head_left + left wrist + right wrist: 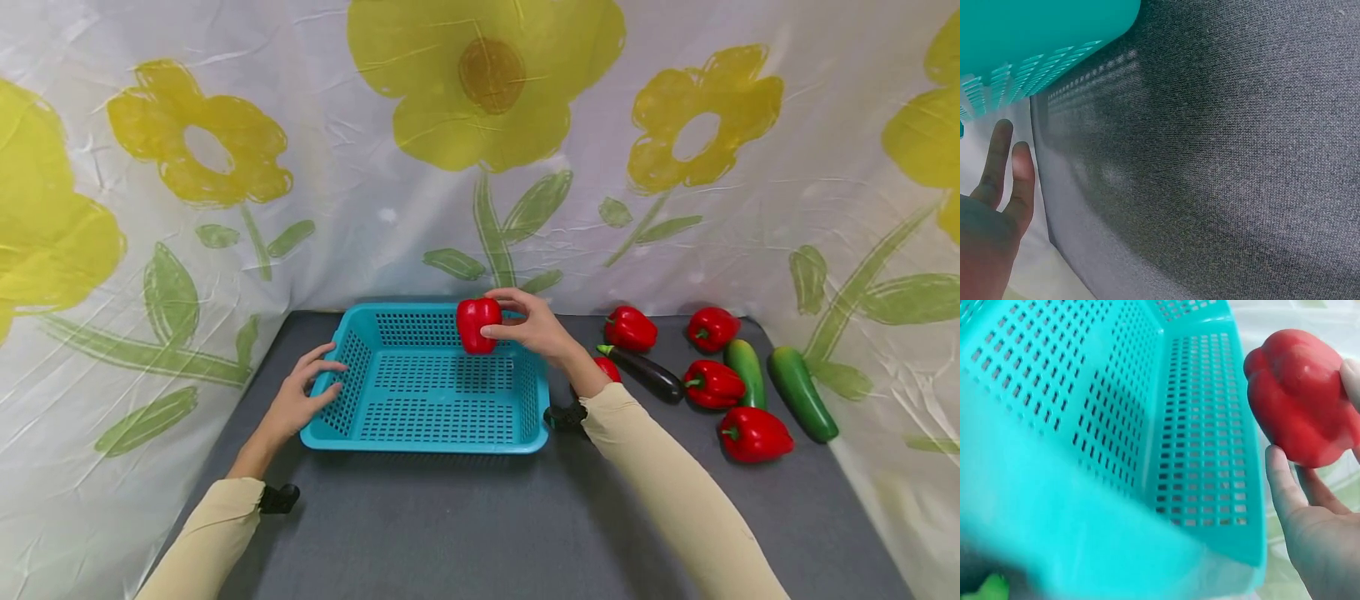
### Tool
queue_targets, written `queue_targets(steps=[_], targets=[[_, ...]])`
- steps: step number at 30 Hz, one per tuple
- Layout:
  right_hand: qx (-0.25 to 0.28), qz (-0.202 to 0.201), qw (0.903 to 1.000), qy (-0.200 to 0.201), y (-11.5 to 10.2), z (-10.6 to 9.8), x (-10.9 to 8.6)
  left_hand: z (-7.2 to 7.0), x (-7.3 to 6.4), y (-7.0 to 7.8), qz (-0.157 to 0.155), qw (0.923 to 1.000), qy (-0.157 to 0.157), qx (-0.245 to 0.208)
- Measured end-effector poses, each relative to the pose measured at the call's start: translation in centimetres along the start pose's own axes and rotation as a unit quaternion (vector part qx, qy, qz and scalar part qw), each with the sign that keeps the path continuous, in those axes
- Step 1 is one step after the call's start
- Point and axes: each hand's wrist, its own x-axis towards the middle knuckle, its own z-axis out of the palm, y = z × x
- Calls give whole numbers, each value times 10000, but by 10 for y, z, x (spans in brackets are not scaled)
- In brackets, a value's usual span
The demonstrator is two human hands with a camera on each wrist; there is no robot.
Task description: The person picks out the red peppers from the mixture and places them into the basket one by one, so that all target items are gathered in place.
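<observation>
Right hand point(536, 329), thumb and fingers gripping a glossy red bell pepper point(477, 326), held it above the turquoise perforated plastic basket point(423, 447), right of centre toward its far side; the pepper lay just left of that hand, its long axis roughly upright. Left hand point(296, 397), fingers loosely spread at the basket's left rim, was farther away.

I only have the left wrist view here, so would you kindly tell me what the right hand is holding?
Observer: The right hand holds a red pepper.
Operator: Thank you. What lies on the table to the right of the basket?
Observer: A dark eggplant lies there, with more peppers near it.
Operator: And what hangs behind the table?
Observer: A white sheet with large yellow flowers.
</observation>
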Motion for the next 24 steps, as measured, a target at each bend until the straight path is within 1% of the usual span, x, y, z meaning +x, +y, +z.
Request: queue_targets(steps=[4,13,17,21,24], targets=[[110,135,9998,10,3,10,7,0,0,0,26,10000,0,-55],[82,453,9989,-75,8,31,22,-1,-2,2,-19,9999,-1,-108],[127,526,9984,-155,12,40,28,-1,-3,2,-3,10000,7,-75],[148,733,9969,-255,17,50,33,-1,-2,1,41,10000,-6,-20],[303,891,9950,-337,20,59,37,-1,-1,2,55,10000,-6,0]])
